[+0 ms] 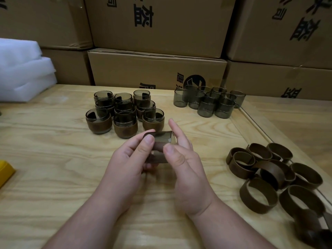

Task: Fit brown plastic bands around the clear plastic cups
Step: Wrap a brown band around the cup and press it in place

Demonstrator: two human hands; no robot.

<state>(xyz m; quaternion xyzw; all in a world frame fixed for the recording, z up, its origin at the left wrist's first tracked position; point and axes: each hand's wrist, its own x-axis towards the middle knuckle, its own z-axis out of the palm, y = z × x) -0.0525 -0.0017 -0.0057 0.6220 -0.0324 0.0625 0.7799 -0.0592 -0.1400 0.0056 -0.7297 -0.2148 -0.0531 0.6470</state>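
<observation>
Above the middle of the wooden table (53, 159) I hold one clear smoky cup (162, 139) on its side between both hands. My left hand (129, 159) grips it from the left, thumb on top. My right hand (181, 159) pinches it from the right with thumb and fingers, index finger raised. A brown band seems to sit round the cup under my fingers, mostly hidden. Several banded cups (124, 114) stand behind my hands. Several bare cups (210, 101) stand at the back right. Loose brown bands (269, 171) lie in a heap at the right.
Stacked cardboard boxes (158, 65) wall off the back of the table. White foam sheets (23, 69) are piled at the back left. A yellow object (5, 169) pokes in at the left edge. The table's raised rim (255, 121) runs along the right side.
</observation>
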